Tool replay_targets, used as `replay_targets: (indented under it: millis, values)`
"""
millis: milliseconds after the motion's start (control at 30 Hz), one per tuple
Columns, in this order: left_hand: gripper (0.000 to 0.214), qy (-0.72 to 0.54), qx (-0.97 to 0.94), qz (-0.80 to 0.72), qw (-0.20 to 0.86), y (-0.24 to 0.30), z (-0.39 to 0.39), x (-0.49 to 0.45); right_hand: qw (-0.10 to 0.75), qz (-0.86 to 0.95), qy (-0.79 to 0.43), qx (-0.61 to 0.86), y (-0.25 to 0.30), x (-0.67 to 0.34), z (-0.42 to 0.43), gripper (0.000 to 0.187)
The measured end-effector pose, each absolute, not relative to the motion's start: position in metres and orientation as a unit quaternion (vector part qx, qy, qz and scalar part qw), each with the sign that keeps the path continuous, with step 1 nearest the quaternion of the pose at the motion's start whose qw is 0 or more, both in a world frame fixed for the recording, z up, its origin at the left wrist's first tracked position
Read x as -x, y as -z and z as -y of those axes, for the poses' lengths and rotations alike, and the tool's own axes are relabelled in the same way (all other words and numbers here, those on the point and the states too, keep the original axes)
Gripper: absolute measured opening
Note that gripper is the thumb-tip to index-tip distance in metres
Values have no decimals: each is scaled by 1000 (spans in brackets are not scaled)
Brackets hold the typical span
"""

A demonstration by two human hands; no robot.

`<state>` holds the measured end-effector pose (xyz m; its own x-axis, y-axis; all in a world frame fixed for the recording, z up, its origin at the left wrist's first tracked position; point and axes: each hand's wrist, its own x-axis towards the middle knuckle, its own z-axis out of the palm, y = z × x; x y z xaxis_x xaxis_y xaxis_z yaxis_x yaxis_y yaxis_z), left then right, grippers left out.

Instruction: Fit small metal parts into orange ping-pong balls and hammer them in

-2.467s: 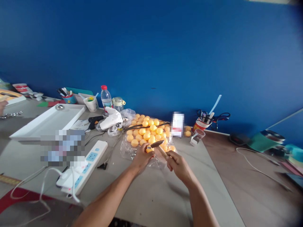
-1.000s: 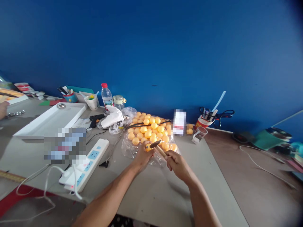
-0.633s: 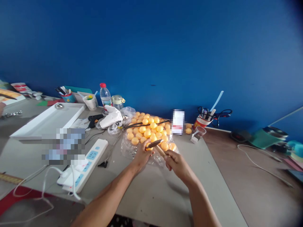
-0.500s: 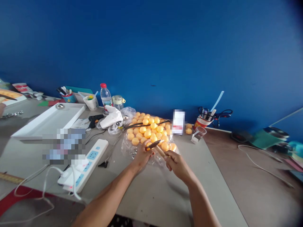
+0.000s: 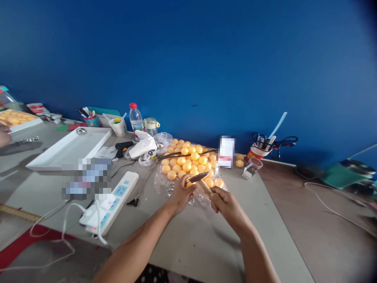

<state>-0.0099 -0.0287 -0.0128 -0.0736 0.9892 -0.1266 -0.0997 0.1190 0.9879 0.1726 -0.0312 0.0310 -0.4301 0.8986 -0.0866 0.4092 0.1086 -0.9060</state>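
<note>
My right hand (image 5: 225, 198) grips the light wooden handle of a small hammer (image 5: 198, 177) with a dark, pointed head. Beside it, my left hand (image 5: 180, 193) has its fingers curled round an orange ball (image 5: 190, 183), partly covered by the hammer head. The head lies over the left fingertips; whether it touches the ball I cannot tell. Just beyond both hands, a heap of orange balls (image 5: 188, 161) sits on and in a clear plastic bag (image 5: 161, 184). Dark strips (image 5: 173, 155) lie across the heap.
To the left are a white power strip (image 5: 113, 204) with cables, a white tray (image 5: 59, 157) and a hot glue gun (image 5: 122, 148). A water bottle (image 5: 136, 120) stands behind. Right of the balls are a phone (image 5: 226, 152) and a pen cup (image 5: 257, 151). Another person's hand shows far left.
The view has shifted slightly, so most things sit further right. The hammer head has moved a little to the right over my left fingertips. Both hands keep their hold.
</note>
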Motion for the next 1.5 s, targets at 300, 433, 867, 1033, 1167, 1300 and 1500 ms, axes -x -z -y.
replay_targets:
  millis: [300, 433, 867, 1033, 1167, 1300, 1500]
  values:
    - [50, -498, -477, -523, 501, 26, 26, 12, 257, 700, -480, 462, -31, -173, 32, 30]
    - [51, -490, -489, -531, 489, 24, 28, 12, 252, 704, -483, 456, -33, -173, 32, 29]
    - [47, -482, -497, -534, 486, 21, 28, 12, 280, 667, -519, 456, -29, -173, 33, 30]
    - [49, -487, -492, -529, 491, 20, 29, 13, 274, 707, -449, 473, -31, -173, 29, 27]
    - [51, -484, -497, -528, 490, 19, 29, 12, 267, 726, -428, 467, -32, -174, 29, 25]
    - [54, -498, -480, -538, 483, 18, 30, 12, 269, 732, -442, 444, -35, -173, 31, 20]
    - [47, -513, -496, -519, 471, 8, 34, 12, 272, 710, -454, 464, -38, -174, 31, 21]
